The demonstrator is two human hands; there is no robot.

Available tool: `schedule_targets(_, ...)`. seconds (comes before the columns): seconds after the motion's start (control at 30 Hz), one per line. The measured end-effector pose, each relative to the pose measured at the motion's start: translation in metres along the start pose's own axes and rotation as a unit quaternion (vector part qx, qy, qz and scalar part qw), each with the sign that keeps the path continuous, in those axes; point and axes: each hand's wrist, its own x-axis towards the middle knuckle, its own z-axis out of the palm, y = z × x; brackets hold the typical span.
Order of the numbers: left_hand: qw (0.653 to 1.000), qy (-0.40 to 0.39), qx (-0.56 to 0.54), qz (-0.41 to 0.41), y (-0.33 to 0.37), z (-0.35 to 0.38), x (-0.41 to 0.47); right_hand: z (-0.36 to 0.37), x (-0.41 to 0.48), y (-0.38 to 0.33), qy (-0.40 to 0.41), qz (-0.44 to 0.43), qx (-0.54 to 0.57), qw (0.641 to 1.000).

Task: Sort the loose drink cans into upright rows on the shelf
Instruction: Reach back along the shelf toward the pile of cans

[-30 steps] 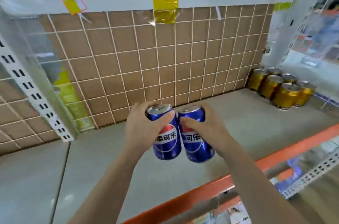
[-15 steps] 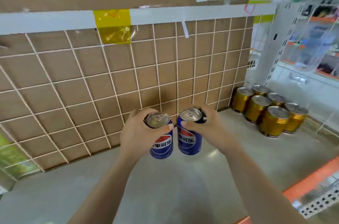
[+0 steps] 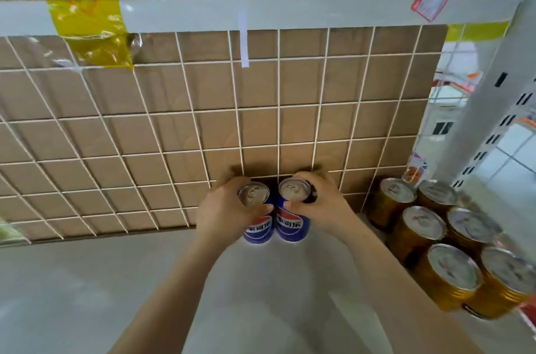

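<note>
Two blue cans (image 3: 274, 213) upright, side by side at the shelf (image 3: 87, 295) back against the wire grid (image 3: 174, 133); left hand (image 3: 226, 213) and right hand (image 3: 322, 205) each in closed grip round one, likely starting a row beside the gold cans (image 3: 435, 240)

Two blue aluminium cola cans with red-white logos, the left can (image 3: 256, 216) and the right can (image 3: 293, 213), are standing upright side by side, nearly touching, on the grey shelf board (image 3: 87, 290) at the back. Six gold cans (image 3: 429, 240) are sitting upright in two rows at 3 o'clock.
</note>
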Motion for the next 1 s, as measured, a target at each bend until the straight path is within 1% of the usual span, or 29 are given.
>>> schedule_targets(0.17, 0.999, 0.000, 0.031, -0.027, 0.010, 0.002, 0.004, -0.005, 0.005, 0.002, -0.039, -0.026, -0.038, 0.998)
schedule_targets(0.37, 0.999, 0.013, 0.017, -0.043, 0.007, 0.002, 0.001, -0.006, 0.003, -0.003, -0.063, -0.050, -0.050, 0.996)
schedule_targets(0.47, 0.998, 0.030, 0.022, -0.057, 0.008, 0.005, 0.000, -0.008, 0.003, -0.006, -0.057, -0.054, -0.066, 0.995)
schedule_targets(0.57, 0.995, 0.044, 0.038, -0.080, 0.010, 0.007, -0.001, -0.008, 0.001, -0.008, -0.045, -0.066, -0.104, 0.991)
schedule_targets(0.67, 0.995, 0.046, 0.041, -0.081, 0.010, 0.007, -0.002, -0.009, -0.001, -0.009, -0.042, -0.074, -0.113, 0.990)
schedule_targets(0.77, 0.996, 0.047, 0.011, -0.069, 0.006, 0.008, -0.005, -0.008, -0.004, -0.009, -0.048, -0.072, -0.108, 0.990)
schedule_targets(0.83, 0.996, 0.050, -0.020, -0.077, 0.003, 0.008, -0.010, -0.005, -0.006, -0.009, -0.041, -0.066, -0.113, 0.990)
schedule_targets(0.93, 0.994, 0.054, -0.047, -0.083, 0.003, 0.010, -0.014, -0.001, -0.008, -0.008, -0.004, -0.052, -0.114, 0.992)
schedule_targets(1.0, 0.994, 0.036, -0.057, -0.083, 0.002, 0.007, -0.019, 0.002, -0.011, -0.008, 0.013, -0.041, -0.111, 0.993)
